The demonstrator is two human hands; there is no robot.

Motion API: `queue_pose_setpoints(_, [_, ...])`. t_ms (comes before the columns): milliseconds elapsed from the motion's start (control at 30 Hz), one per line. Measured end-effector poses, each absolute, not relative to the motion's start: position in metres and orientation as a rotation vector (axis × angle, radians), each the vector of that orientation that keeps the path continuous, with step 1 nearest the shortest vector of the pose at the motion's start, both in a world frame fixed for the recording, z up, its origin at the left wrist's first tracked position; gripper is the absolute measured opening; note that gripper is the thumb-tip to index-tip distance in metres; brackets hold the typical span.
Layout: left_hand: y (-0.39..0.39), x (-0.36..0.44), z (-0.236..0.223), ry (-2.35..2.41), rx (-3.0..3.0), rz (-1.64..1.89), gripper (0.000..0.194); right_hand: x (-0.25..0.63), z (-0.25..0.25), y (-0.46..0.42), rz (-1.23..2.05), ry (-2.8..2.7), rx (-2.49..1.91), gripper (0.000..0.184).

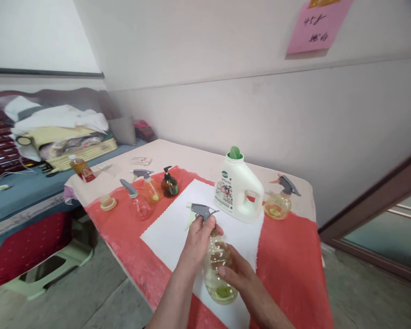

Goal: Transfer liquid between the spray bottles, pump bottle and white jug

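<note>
My left hand (199, 237) is closed round the neck of a clear spray bottle (216, 262), just below its grey trigger head (202, 211). My right hand (239, 274) grips the bottle's lower body from the right side. The bottle is tilted toward me over a white mat (173, 224) and has a little yellow-green liquid at its bottom. A white detergent jug (239, 194) with a green cap stands just beyond on the mat's far edge.
A red cloth (291, 260) covers the table. On it stand a yellowish spray bottle (278, 204) right of the jug, a dark pump bottle (169, 185), two more spray bottles (150, 188) (139, 204) and a small lid (108, 203). A bed with bedding (58, 123) lies left.
</note>
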State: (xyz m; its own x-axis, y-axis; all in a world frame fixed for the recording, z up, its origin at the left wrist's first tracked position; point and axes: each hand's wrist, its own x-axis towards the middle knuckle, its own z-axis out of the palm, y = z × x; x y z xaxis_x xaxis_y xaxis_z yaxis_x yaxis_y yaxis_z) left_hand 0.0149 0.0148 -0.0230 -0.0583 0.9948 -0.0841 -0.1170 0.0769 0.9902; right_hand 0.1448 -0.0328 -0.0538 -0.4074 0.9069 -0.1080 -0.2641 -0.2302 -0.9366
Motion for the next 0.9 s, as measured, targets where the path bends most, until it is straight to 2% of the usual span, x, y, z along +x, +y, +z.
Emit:
queue_pose_setpoints(167, [0.018, 0.018, -0.028, 1.384, 1.08, 1.27, 0.038, 0.145, -0.068, -0.029, 1.51, -1.314, -1.078, 0.067])
queue_pose_setpoints(400, [0.01, 0.01, -0.018, 0.875, 0.728, 1.267, 0.031, 0.15, -0.049, -0.036, 1.926, -0.997, -0.644, 0.054])
queue_pose_setpoints(533, [0.011, 0.008, -0.021, 0.91, 0.802, 1.222, 0.032, 0.146, -0.046, -0.044, 2.0, -0.865, -0.626, 0.053])
queue_pose_setpoints(767, [0.016, 0.008, -0.028, 1.241, 0.993, 1.178, 0.044, 0.145, -0.061, -0.034, 1.817, -1.105, -0.752, 0.05])
queue_pose_setpoints(900, [0.02, 0.011, -0.028, 1.398, 1.098, 1.152, 0.043, 0.145, -0.073, -0.033, 1.559, -1.346, -1.059, 0.068])
